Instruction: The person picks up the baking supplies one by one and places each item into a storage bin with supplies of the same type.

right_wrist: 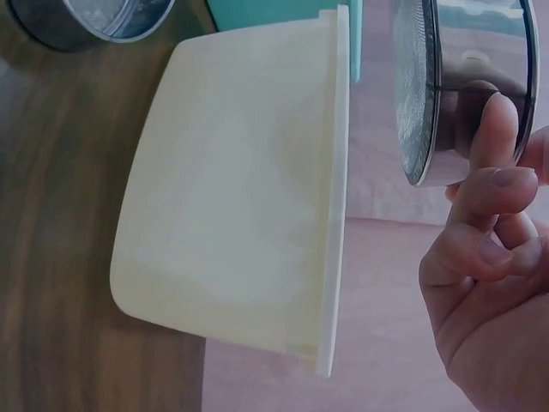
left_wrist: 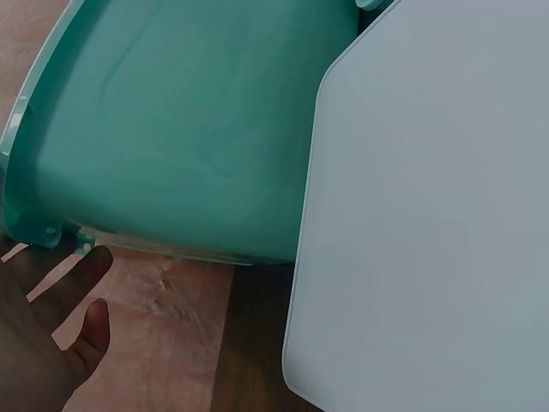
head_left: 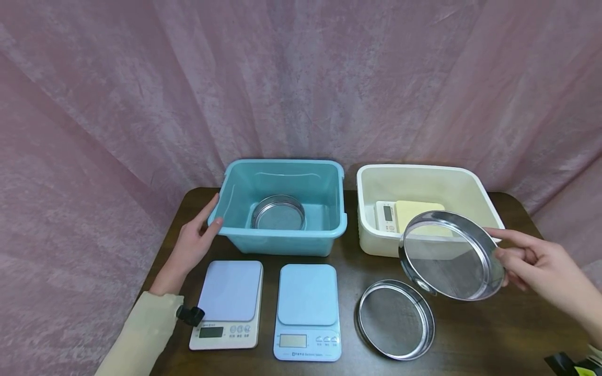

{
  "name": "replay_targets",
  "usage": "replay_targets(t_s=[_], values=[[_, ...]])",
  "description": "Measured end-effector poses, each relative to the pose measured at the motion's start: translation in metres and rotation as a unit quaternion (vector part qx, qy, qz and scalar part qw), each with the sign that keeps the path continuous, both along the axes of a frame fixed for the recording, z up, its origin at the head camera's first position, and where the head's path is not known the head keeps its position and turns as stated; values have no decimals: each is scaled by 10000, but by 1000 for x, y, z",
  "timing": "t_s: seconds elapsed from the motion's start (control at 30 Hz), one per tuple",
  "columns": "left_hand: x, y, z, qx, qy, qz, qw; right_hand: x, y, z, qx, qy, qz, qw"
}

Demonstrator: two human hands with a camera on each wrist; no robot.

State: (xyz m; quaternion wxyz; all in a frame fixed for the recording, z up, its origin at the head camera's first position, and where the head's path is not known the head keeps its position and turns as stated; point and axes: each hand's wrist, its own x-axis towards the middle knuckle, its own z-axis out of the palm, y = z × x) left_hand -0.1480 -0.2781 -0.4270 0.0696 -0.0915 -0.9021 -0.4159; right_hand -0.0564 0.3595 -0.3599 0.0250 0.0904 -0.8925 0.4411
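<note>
My right hand [head_left: 541, 258] pinches the rim of a round metal sieve [head_left: 453, 263], which is tilted in the air over the front right of the cream bin [head_left: 423, 169]. In the right wrist view, fingers press against the shiny side wall of the sieve [right_wrist: 480, 69]. My left hand [head_left: 195, 237] has its fingers spread at the left edge of the blue bin [head_left: 282, 241]; the left wrist view puts the fingertips right at its rim [left_wrist: 34, 236]. Another sieve [head_left: 278, 216] lies inside the blue bin. A third sieve [head_left: 396, 321] sits on the table below the held one.
A white kitchen scale [head_left: 230, 292] and a blue kitchen scale [head_left: 308, 295] lie side by side before the blue bin. The cream bin contains a scale with a yellow top [head_left: 416, 209]. A pink curtain [head_left: 301, 83] hangs behind the dark wooden table [head_left: 498, 334].
</note>
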Motion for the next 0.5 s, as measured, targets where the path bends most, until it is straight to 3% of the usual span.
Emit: replay_targets(t_s=[0.2, 0.5], values=[[0, -1, -1, 45, -50, -12, 10000, -4, -8, 3, 4, 159, -56, 9999], [-1, -2, -1, 48, -127, -13, 9999, -14, -19, 13, 196, 51, -175, 9996]])
